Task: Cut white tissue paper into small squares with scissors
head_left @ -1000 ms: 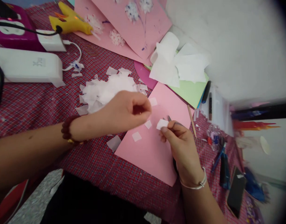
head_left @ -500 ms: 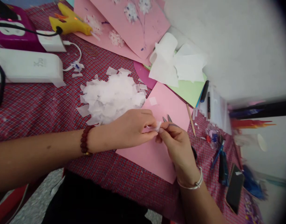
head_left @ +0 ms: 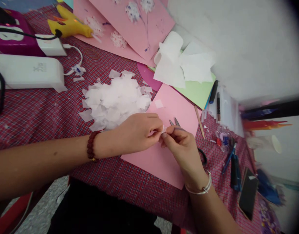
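Observation:
My left hand [head_left: 139, 132] and my right hand [head_left: 182, 146] meet fingertip to fingertip over a pink paper sheet [head_left: 154, 165]. Between them is a small white paper piece [head_left: 163, 129], mostly hidden by the fingers. Both hands are closed in a pinch on it. A loose white paper square [head_left: 158, 103] lies on the pink sheet just beyond. Under and behind my right hand lie scissors [head_left: 175, 122]; their blade tips and part of a black handle [head_left: 202, 156] show. To the left is a heap of cut white paper pieces [head_left: 117, 99].
A yellow glue gun [head_left: 70, 24] and a white power strip [head_left: 27, 71] with cables lie at the left. Pink sheets with flower pictures [head_left: 149, 29] are at the back. White paper [head_left: 197, 65], a pencil [head_left: 199, 123], markers [head_left: 213, 92] and a phone [head_left: 248, 194] are on the right.
My fingertips have drawn closer together, and the white paper piece between them shows less than before. The whole view has shifted slightly.

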{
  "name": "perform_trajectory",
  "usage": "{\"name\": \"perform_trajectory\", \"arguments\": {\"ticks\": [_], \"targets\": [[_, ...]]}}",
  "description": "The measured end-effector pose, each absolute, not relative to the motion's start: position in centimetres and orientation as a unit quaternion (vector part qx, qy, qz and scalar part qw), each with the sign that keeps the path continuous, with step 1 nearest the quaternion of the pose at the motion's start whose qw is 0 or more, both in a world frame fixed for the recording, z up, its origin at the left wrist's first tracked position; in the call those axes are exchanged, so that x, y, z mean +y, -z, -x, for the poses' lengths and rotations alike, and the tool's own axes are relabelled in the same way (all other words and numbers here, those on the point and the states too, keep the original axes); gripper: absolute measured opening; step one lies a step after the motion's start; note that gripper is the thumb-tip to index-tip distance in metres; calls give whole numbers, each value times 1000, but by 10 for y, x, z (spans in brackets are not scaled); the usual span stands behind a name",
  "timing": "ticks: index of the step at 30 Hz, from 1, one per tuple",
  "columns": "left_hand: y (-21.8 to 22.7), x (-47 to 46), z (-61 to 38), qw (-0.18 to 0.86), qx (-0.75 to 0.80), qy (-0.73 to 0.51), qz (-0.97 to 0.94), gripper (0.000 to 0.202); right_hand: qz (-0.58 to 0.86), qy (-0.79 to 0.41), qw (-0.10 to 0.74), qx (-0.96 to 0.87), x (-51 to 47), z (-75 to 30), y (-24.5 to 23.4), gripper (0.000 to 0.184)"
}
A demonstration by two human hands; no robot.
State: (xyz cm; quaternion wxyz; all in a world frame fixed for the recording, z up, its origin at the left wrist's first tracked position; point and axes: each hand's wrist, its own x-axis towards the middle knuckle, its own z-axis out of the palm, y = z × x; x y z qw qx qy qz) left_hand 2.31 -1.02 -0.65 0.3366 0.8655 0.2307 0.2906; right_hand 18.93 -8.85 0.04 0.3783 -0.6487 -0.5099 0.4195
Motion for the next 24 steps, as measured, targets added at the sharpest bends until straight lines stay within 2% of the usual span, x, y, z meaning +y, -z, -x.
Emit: {"name": "perform_trajectory", "arguments": {"ticks": [7, 10, 12, 14, 17, 21, 24], "targets": [[-24, 25, 1, 294, 382, -315, -818, 10, 708, -297, 406, -496, -86, -216, -2, 17], [-26, 41, 11, 270, 418, -302, -813, 10, 727, -225, 330, -559, -82, -230, -7, 6], [-21, 49, 15, 255, 416, -277, -828, 8, 724, -164, 260, -618, -79, -230, -11, 23], [-13, 52, 17, 237, 406, -258, -844, 14, 693, -145, 209, -674, -76, -223, -14, 34], [-4, 52, 17, 218, 392, -253, -857, 27, 626, -189, 143, -743, -71, -205, -13, 28], [-5, 49, 18, 233, 373, -274, -856, 19, 611, -177, 75, -768, -62, -189, -2, 14], [-11, 45, 17, 234, 370, -271, -857, 13, 616, -152, 61, -770, -58, -187, 6, 15]]}}
